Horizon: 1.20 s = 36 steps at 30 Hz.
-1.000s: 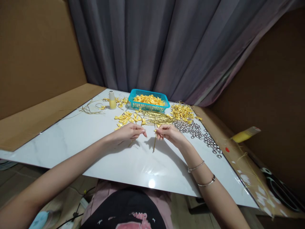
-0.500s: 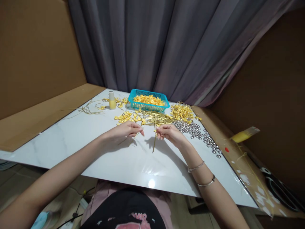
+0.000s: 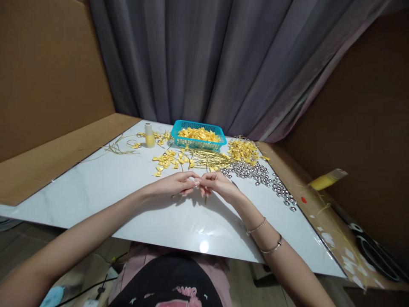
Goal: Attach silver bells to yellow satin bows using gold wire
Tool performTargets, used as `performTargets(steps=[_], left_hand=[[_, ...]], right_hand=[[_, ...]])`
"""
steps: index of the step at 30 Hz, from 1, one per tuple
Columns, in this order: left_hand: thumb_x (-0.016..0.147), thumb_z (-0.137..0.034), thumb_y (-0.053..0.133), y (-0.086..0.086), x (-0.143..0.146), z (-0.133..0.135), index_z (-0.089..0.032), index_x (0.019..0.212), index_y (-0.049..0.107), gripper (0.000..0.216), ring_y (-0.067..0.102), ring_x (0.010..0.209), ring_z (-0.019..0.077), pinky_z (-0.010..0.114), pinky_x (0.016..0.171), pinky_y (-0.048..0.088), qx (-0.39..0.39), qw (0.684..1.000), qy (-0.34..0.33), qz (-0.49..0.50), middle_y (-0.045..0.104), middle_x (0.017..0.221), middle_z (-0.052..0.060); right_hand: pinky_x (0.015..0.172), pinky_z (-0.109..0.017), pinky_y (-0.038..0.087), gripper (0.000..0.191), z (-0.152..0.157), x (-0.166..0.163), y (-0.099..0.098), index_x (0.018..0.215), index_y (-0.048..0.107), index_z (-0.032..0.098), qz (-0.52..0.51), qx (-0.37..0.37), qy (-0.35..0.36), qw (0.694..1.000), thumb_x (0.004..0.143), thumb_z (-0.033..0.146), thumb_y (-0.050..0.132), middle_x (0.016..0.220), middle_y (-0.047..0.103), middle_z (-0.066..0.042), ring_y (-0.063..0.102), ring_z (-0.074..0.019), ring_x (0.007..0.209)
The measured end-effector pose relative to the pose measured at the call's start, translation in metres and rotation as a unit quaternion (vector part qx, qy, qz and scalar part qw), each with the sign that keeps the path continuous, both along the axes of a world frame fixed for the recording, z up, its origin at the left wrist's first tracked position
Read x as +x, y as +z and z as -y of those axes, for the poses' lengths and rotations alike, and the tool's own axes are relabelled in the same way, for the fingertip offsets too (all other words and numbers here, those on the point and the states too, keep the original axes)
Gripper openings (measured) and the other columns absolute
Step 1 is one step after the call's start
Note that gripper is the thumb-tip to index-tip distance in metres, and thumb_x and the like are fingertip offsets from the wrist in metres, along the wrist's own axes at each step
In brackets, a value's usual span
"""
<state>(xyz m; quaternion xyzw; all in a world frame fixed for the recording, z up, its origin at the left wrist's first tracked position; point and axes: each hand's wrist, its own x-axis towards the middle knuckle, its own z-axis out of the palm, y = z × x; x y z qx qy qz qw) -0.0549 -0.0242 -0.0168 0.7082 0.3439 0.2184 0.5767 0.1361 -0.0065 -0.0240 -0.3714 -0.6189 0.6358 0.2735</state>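
My left hand and my right hand meet fingertip to fingertip just above the white tabletop. Both are closed in a pinch. From the right fingers a thin gold twist tie sticks out downward; its middle is hidden by the fingers. The left fingers hold another thin gold strip, of which only short bits show below the hand. What lies exactly between the fingertips is too small to make out. A yellow ribbon bow shows just beyond the right fingers. More yellow bows lie beyond my left hand.
Behind my hands lies a bundle of gold twist ties, and a blue basket of yellow bows stands at the back. Silver bells or beads spread along the right. A yellow-and-white bottle stands back left; scissors lie far right.
My hands were apart, each with a gold strip. They have come together, the left moving right and the right slightly left, and both a little nearer to me.
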Motion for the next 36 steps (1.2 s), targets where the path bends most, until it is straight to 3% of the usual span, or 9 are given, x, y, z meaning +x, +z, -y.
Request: performTargets(steps=[5, 17, 23, 27, 31, 36], left_hand=[[0.087, -0.037, 0.051, -0.003, -0.004, -0.005, -0.015, 0.08, 0.056, 0.024, 0.039, 0.052, 0.0103, 0.023, 0.049, 0.027, 0.03, 0.998, 0.036, -0.039, 0.046, 0.062, -0.002], [0.087, -0.036, 0.05, -0.004, -0.006, -0.004, -0.015, 0.078, 0.055, 0.024, 0.035, 0.051, 0.0099, 0.024, 0.048, 0.025, -0.004, 0.999, 0.043, -0.018, 0.04, 0.06, -0.003], [0.086, -0.034, 0.053, -0.006, -0.005, 0.002, -0.016, 0.076, 0.052, 0.021, 0.035, 0.053, 0.0092, 0.023, 0.049, 0.026, -0.061, 0.994, 0.084, 0.039, 0.038, 0.061, -0.004], [0.086, -0.033, 0.053, -0.007, -0.003, 0.003, -0.016, 0.077, 0.053, 0.02, 0.034, 0.053, 0.0091, 0.023, 0.051, 0.027, -0.083, 0.99, 0.1, 0.062, 0.039, 0.061, -0.004], [0.087, -0.032, 0.053, -0.008, -0.003, 0.001, -0.015, 0.073, 0.052, 0.022, 0.035, 0.054, 0.0096, 0.023, 0.052, 0.027, -0.064, 0.992, 0.094, 0.058, 0.04, 0.06, -0.003], [0.086, -0.033, 0.054, -0.006, -0.002, 0.003, -0.016, 0.072, 0.051, 0.023, 0.03, 0.05, 0.0088, 0.023, 0.049, 0.022, -0.085, 0.991, 0.089, 0.057, 0.037, 0.058, -0.004]], right_hand=[[0.045, -0.022, 0.033, 0.03, -0.004, 0.004, 0.0, 0.06, 0.063, 0.014, 0.009, 0.001, 0.005, 1.0, 0.07, 0.041, 0.072, 0.048, 0.062, 0.0, 0.046, -0.0073, 0.041], [0.046, -0.021, 0.037, 0.037, -0.005, 0.013, 0.009, 0.064, 0.064, 0.013, 0.031, -0.017, 0.051, 0.998, 0.07, 0.048, 0.073, 0.051, 0.062, 0.0, 0.051, -0.0079, 0.044], [0.046, -0.022, 0.039, 0.05, -0.008, 0.015, 0.008, 0.081, 0.065, 0.011, 0.053, -0.005, 0.042, 0.998, 0.083, 0.059, 0.051, 0.073, 0.069, -0.008, 0.056, -0.0096, 0.05], [0.051, -0.021, 0.043, 0.048, -0.006, 0.012, 0.009, 0.089, 0.065, 0.013, 0.067, 0.046, 0.039, 0.996, 0.083, 0.059, 0.052, 0.087, 0.069, -0.009, 0.06, -0.0108, 0.061], [0.052, -0.022, 0.043, 0.039, 0.0, 0.006, 0.008, 0.082, 0.066, 0.014, 0.085, 0.1, 0.073, 0.989, 0.078, 0.053, 0.061, 0.077, 0.068, -0.005, 0.058, -0.0106, 0.059], [0.049, -0.022, 0.039, 0.036, 0.004, 0.002, 0.005, 0.064, 0.059, 0.015, 0.111, 0.143, 0.079, 0.98, 0.08, 0.047, 0.059, 0.059, 0.062, -0.002, 0.049, -0.0091, 0.047]])
